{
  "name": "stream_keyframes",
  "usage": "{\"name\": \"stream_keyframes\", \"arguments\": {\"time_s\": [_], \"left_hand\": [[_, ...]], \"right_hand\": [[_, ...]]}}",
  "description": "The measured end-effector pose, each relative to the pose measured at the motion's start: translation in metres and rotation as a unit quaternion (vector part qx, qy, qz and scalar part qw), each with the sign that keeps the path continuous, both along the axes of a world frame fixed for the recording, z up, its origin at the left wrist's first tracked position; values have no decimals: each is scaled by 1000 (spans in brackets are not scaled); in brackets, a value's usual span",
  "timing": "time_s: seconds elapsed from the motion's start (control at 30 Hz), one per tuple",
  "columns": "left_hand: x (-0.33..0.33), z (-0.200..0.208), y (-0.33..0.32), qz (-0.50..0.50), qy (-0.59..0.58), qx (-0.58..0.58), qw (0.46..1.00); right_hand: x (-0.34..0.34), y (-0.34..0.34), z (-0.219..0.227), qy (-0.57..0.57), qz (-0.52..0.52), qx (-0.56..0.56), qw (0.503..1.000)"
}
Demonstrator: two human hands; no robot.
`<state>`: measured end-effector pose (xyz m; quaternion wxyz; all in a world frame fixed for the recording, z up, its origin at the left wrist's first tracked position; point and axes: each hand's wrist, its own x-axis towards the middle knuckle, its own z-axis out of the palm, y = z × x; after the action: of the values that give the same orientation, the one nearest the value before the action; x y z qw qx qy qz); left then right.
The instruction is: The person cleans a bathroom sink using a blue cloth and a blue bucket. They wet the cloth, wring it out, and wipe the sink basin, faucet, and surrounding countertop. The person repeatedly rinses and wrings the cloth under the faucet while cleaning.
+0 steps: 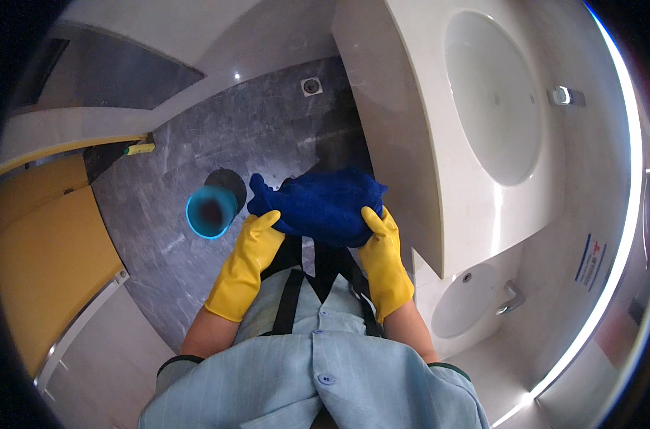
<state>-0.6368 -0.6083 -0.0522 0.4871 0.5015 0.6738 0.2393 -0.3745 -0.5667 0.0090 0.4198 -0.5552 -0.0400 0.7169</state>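
A dark blue cloth (325,207), bunched and folded over, is held up in front of my body between both hands. My left hand (257,247), in a long yellow rubber glove, grips its left end with the thumb on top. At the right end, my right hand (380,247), gloved the same way, has its thumb pressed on the cloth and the other fingers mostly hidden beneath. A light blue bucket (210,213) stands on the floor to the left of the cloth, apart from my left hand; its inside looks dark.
To the right is a pale counter (428,129) with a large oval basin (493,100), and nearer me a lower small basin (464,304) with a tap (509,299). A square floor drain (311,86) lies in the grey tiles. Yellow door (60,250) at left.
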Motion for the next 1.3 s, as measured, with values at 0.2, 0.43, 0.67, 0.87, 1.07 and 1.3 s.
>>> {"name": "stream_keyframes", "arguments": {"time_s": [0.2, 0.43, 0.67, 0.87, 1.07, 1.3], "left_hand": [[0, -14, 0, 263, -759, -181, 567], [6, -1, -3, 81, -783, -57, 614], [13, -20, 63, -64, -443, -221, 866], [68, -39, 58, 166, -384, -212, 883], [124, -13, 113, 302, -306, -82, 899], [250, -73, 105, 107, -50, -7, 993]], "right_hand": [[10, 2, 24, 3, 51, 31, 998], [38, 12, 66, -38, 172, 111, 978], [65, 22, 40, -391, 340, 139, 844], [77, 62, 51, -630, 395, 303, 596], [64, 149, 94, -686, 438, 475, 333], [96, 180, 0, -733, 519, 423, 123]]}}
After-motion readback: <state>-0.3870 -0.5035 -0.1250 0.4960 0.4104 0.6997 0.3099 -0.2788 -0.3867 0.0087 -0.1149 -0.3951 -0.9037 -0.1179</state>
